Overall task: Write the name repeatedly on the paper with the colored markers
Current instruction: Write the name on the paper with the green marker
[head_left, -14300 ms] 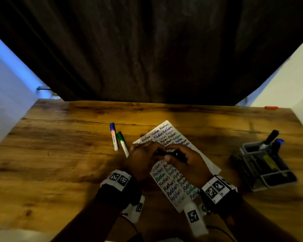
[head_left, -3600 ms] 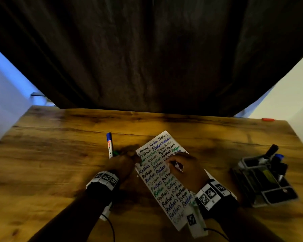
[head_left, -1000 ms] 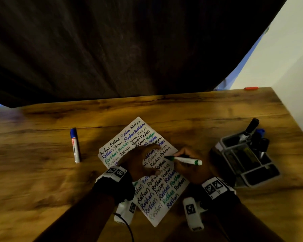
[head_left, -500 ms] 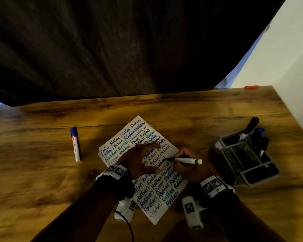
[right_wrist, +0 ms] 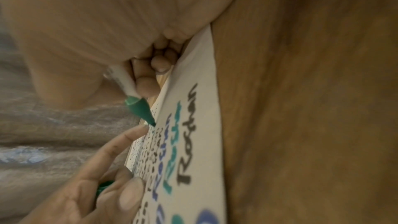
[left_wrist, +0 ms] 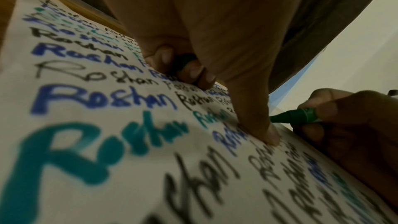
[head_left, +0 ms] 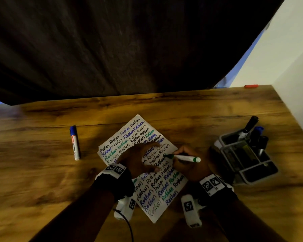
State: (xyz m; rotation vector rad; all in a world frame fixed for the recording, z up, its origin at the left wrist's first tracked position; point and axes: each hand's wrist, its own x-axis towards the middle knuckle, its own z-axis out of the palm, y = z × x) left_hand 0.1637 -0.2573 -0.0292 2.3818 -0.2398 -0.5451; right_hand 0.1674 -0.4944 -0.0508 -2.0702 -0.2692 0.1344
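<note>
Thin white paper sheet (head_left: 166,203) is light, slides: left hand (head_left: 138,159) pins it w/ thumb, curled fingers holding green cap (left_wrist: 183,60); right hand (head_left: 189,165) fingers pinch slim green-tipped white marker (head_left: 184,157) nr tip.

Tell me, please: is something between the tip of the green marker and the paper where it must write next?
Nothing visible is. The right hand holds the green marker with its tip at the paper. The left hand presses the sheet beside the tip, a fingertip close but not under it, and it grips a green cap.
</note>
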